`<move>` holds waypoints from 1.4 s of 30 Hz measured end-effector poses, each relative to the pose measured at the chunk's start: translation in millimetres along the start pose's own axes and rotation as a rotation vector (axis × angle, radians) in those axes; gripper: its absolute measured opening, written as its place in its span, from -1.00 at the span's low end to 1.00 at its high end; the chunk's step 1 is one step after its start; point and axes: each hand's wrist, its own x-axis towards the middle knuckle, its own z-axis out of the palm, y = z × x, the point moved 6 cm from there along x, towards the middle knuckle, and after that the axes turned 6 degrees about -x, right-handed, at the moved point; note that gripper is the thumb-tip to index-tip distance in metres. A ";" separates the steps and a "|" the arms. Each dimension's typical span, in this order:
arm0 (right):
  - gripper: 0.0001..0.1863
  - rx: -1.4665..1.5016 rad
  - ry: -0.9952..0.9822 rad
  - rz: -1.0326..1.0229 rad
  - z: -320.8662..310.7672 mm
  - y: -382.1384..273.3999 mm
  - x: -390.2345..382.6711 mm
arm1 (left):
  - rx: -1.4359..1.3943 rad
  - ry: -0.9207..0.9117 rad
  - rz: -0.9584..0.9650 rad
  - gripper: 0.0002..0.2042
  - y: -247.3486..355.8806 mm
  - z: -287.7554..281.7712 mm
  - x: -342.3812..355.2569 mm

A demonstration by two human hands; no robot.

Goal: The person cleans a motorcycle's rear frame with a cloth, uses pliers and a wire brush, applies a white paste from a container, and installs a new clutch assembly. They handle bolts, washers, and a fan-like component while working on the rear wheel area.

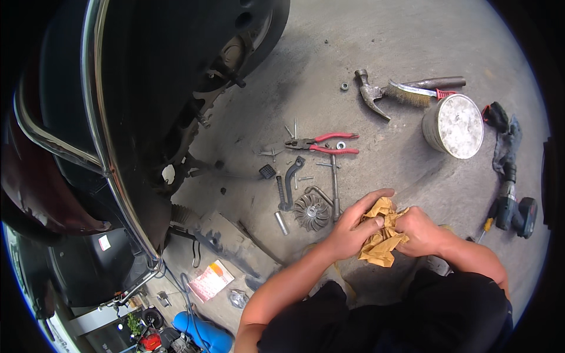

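Note:
My left hand and my right hand both grip a crumpled sheet of brown paper low in the centre right of the view, fingers curled into it. Whether anything lies inside the paper is hidden. Just left of my hands on the concrete lie a metal finned fan wheel, a metal sleeve, a black kick lever, a T-handled wrench and several bolts. Pliers with red handles lie farther forward.
A dark scooter body fills the left side. A hammer, wire brush, round metal can and cordless drill lie at the right. A printed packet, hose and blue tank are at lower left.

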 end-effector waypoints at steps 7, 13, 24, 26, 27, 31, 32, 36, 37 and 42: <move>-0.74 -0.060 -0.104 -0.008 -2.9 -6.7 0.8 | 0.392 0.202 0.064 -0.64 -2.6 10.8 -2.1; -0.61 0.120 -0.079 0.027 -12.9 -13.9 -2.7 | 0.332 0.290 -0.048 -0.67 -6.7 10.1 -0.6; -0.62 0.267 0.293 0.369 -30.8 -10.2 -2.1 | 0.319 0.696 -0.057 -0.56 -20.2 -27.3 -8.8; -0.58 0.077 0.257 0.314 -37.2 -15.5 -1.0 | 0.340 0.794 -0.079 -0.54 -20.0 -38.0 -16.8; -0.58 -0.007 0.235 0.300 -37.1 -16.4 -0.3 | 0.385 0.749 -0.026 -0.55 -16.8 -35.6 -15.2; -0.62 0.068 0.083 0.072 -12.5 -26.7 8.0 | 0.599 0.664 -0.055 -0.56 -12.5 -22.2 -8.8; -0.72 0.137 0.103 0.086 -8.9 -24.5 7.9 | 0.587 0.655 -0.072 -0.56 -11.2 -22.1 -7.1; -0.82 0.138 0.355 -0.024 -11.7 -26.1 7.4 | 0.618 0.650 -0.094 -0.55 -6.3 -20.8 -4.1; -0.83 0.137 0.422 -0.054 -14.8 -26.0 6.8 | 0.629 0.650 -0.102 -0.54 -7.0 -21.1 -3.7; -0.64 0.161 0.591 -0.194 -27.5 -21.1 -2.2 | 0.358 0.609 -0.061 -0.51 -22.4 -21.6 -0.9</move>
